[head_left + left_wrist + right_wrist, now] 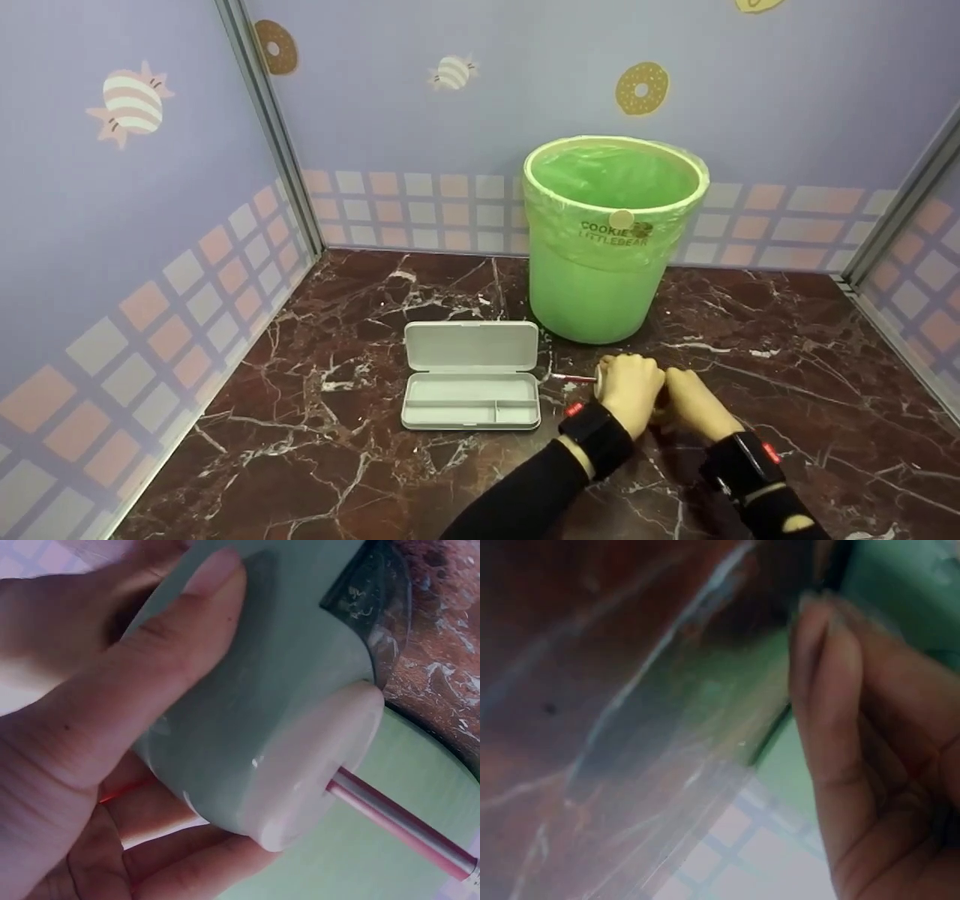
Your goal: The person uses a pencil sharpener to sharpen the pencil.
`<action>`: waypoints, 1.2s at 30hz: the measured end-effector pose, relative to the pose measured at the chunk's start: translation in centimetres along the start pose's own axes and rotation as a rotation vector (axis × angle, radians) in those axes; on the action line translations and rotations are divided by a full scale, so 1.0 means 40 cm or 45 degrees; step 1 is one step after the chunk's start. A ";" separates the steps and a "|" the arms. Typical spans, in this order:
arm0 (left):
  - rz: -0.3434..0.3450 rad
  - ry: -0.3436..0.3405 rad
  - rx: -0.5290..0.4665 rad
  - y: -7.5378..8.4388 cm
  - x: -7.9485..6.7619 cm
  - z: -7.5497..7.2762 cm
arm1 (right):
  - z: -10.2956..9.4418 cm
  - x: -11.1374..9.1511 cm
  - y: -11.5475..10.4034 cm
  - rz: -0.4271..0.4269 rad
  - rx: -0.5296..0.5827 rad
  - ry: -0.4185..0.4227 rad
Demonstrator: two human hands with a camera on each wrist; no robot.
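Observation:
My left hand [632, 386] grips a grey-green pencil sharpener [292, 667], thumb over its side and fingers beneath, as the left wrist view shows. A red-and-silver striped pencil [401, 821] sticks out of the sharpener's pale round face. In the head view that pencil points left, toward an open pencil case [471, 386]. Close against the sharpener's other end, my right hand [694, 405] has its thumb and fingertips pinched together at the crank side. The crank handle itself is mostly hidden by the fingers.
A green trash bin [592, 300] with a clear liner stands just beyond my hands. The pencil case lies lid up on the dark marbled table [300, 450], its compartments bare. Patterned panels [420, 112] enclose the back and sides.

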State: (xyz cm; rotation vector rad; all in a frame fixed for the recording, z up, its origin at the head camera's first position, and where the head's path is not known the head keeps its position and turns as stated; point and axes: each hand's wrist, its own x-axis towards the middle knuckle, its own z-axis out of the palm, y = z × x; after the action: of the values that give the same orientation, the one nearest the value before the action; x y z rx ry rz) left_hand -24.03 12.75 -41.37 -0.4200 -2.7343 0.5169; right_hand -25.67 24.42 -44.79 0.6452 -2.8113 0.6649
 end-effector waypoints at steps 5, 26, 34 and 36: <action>0.006 -0.013 -0.021 -0.002 -0.001 0.000 | -0.026 -0.033 -0.028 0.002 0.123 -0.064; -0.024 0.027 0.028 0.004 -0.005 0.005 | -0.117 -0.012 -0.079 0.013 0.073 -0.002; -0.051 0.023 -0.019 0.000 -0.005 0.009 | -0.129 0.024 -0.074 0.061 0.015 0.057; -0.044 0.023 -0.022 0.001 -0.005 0.010 | -0.132 0.035 -0.072 0.090 0.015 0.048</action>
State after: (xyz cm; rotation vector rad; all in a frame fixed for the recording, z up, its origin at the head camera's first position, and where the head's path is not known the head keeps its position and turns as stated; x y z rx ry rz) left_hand -24.00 12.59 -41.79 -0.3789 -2.7253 0.4783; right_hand -25.21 24.04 -38.65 0.5312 -2.8084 0.6987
